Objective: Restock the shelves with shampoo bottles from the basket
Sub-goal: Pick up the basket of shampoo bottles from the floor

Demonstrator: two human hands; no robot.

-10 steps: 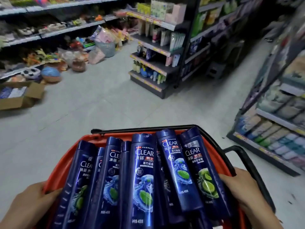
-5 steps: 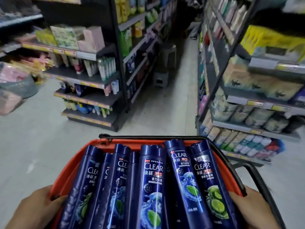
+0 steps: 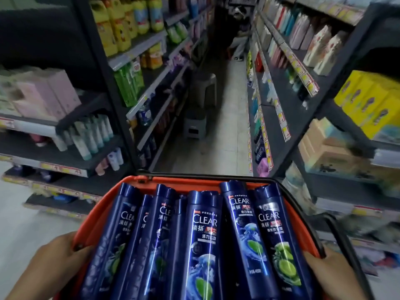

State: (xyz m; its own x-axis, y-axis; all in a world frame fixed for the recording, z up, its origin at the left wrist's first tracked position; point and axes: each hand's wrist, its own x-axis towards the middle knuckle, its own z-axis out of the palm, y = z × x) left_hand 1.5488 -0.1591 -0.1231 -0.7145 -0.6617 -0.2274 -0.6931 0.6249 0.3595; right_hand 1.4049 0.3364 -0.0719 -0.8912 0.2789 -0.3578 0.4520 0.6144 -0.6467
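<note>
An orange basket (image 3: 194, 180) with black handles fills the lower middle of the head view. Several dark blue CLEAR shampoo bottles (image 3: 203, 230) lie packed side by side in it, caps pointing away from me. My left hand (image 3: 56, 263) grips the basket's left rim. My right hand (image 3: 333, 276) grips its right rim, beside the folded black handle (image 3: 344, 239). The basket is carried in front of me, facing down a shop aisle.
Dark shelving (image 3: 151, 68) with detergent and bottles lines the left; shelves (image 3: 287, 53) of boxed and bottled goods line the right. A grey stool (image 3: 194, 126) stands in the narrow aisle. A person (image 3: 240, 40) crouches at the far end.
The view has swung right and forward: the open floor with boxes and toys on the left is gone, and the aisle between two shelf rows now lies straight ahead. Both hands keep their hold.
</note>
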